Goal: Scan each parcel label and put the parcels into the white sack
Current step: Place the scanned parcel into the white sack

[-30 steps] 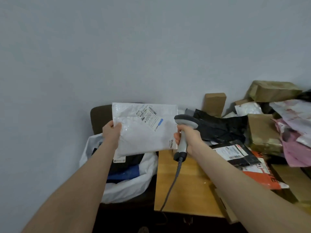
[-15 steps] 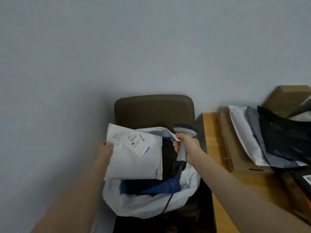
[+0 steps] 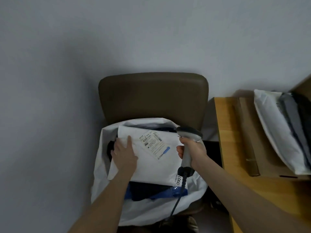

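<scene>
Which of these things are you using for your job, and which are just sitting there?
For the job: white parcel in the left hand, its label, scanner in the right hand, sack, waiting parcels on the table.
Just there: chair, table, wall.

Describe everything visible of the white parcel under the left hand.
The white parcel is a flat, slightly creased plastic-looking mailer lying label up across the mouth of the white sack, on dark and blue parcels. Its printed label carries barcodes; black digits mark the lower right corner. The left hand holds its left edge, thumb on top. The scanner overlaps its right edge.
</scene>
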